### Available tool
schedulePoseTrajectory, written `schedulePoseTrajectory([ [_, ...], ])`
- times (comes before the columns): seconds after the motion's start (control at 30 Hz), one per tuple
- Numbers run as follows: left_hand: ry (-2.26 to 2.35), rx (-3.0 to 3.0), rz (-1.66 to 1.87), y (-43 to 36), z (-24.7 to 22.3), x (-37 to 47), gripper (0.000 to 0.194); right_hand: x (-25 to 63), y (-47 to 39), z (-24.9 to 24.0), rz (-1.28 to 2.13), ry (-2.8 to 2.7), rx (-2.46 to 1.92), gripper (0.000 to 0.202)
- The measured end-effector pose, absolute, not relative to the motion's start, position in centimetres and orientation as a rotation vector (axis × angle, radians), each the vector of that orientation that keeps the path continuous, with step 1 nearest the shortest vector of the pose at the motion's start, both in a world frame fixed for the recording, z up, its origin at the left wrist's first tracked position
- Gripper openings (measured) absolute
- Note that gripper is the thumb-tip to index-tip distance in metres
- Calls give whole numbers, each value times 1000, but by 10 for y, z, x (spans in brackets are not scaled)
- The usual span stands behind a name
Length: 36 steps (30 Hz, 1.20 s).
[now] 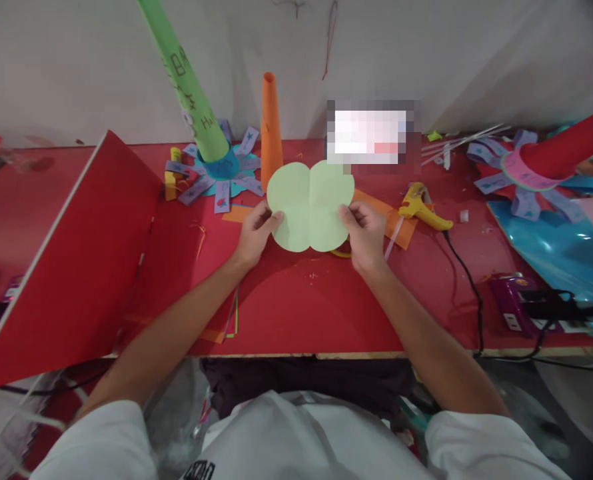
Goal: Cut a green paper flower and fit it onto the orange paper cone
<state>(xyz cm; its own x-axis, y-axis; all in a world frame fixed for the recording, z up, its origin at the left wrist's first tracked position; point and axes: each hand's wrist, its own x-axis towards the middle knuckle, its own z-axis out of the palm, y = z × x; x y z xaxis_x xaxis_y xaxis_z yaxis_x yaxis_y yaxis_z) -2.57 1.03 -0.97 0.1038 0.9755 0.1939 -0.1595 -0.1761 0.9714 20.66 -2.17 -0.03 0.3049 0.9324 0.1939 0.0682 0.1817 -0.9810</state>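
A pale green paper cutout (pixel 310 207) with four rounded lobes and crossing fold lines is held up over the red table. My left hand (pixel 257 233) pinches its left edge, thumb on the near face. On the opposite edge, my right hand (pixel 367 237) grips it the same way. Behind the cutout stands an orange paper cone (pixel 270 133). Orange paper strips (pixel 401 227) lie to the right, partly covered by a yellow glue gun (pixel 424 205). Something yellow and curved (pixel 344 253) shows under the cutout, mostly hidden.
An upright red board (pixel 76 267) stands at left. A tall green paper tube (pixel 186 87) rises from a blue petalled base (pixel 219 170); a red tube (pixel 571 147) leans at right. The glue gun's black cord runs toward a purple power strip (pixel 519 303). A blurred-out patch (pixel 369 137) sits behind.
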Motion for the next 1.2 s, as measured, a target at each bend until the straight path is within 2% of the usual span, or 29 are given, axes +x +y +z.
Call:
schedulePoseTrajectory([
  [0.13,892,1128,1208,8,-14,-25,54,204,-24,0,896,-1141,-1229,47],
  [0.4,912,1079,1159,6,-17,-24,50,198,-27,5,1218,-1105,-1126,53],
  [0.8,928,1154,1116,5,-17,-25,51,201,-26,-1,1304,-1106,-1154,50],
  [1.03,987,1255,1108,5,-14,-23,52,199,-31,10,1446,-1104,-1115,65],
  [1.2,1003,1295,1096,4,-13,-23,55,198,-31,13,1467,-1059,-1128,66],
])
